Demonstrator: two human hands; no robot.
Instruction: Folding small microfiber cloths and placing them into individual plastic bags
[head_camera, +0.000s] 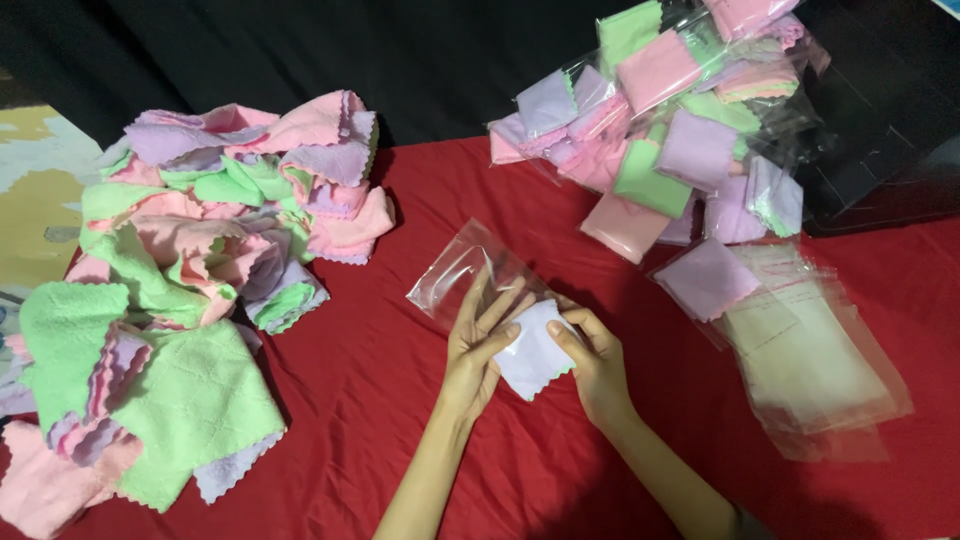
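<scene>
A red cloth (400, 400) covers the table, with a black backdrop (420, 50) at the far edge. At near centre the left hand (480, 340) lies with fingers spread on a clear plastic bag (460, 270), while the right hand (595, 365) pinches a folded lilac cloth (535, 350) at the bag's mouth. A loose heap of pink, green and lilac cloths (200, 260) lies left, bagged cloths (670, 120) are piled far right, and a stack of empty clear bags (810, 350) lies right.
</scene>
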